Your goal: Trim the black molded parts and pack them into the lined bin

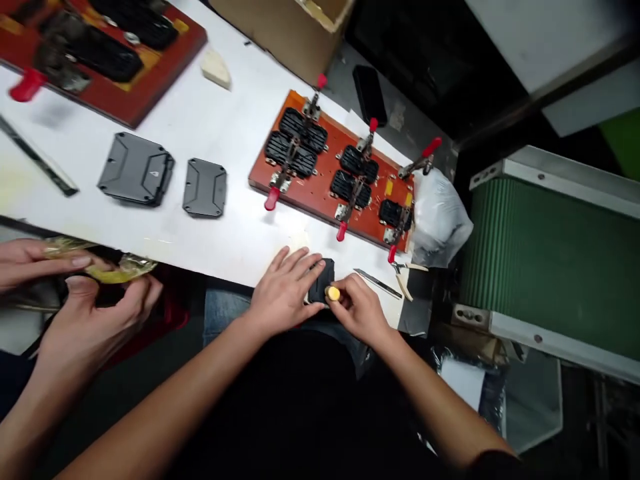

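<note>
My left hand (283,290) lies with fingers spread over a small black plastic part (323,280) at the near edge of the white table (210,120), pressing it down. My right hand (360,308) is closed around a tool with a yellow end (333,293), whose tip meets the black part. Just beyond my hands lies a red-brown fixture board (327,200) with red-handled toggle clamps holding several black ribbed parts.
Two dark grey housings (136,168) (205,187) lie left of the fixture. Another person's hands (85,300) at the left hold a yellowish strip. A second fixture (115,93), a cardboard box (280,27), a white bag (440,217), metal tweezers (377,283) and a green conveyor (550,260) surround the spot.
</note>
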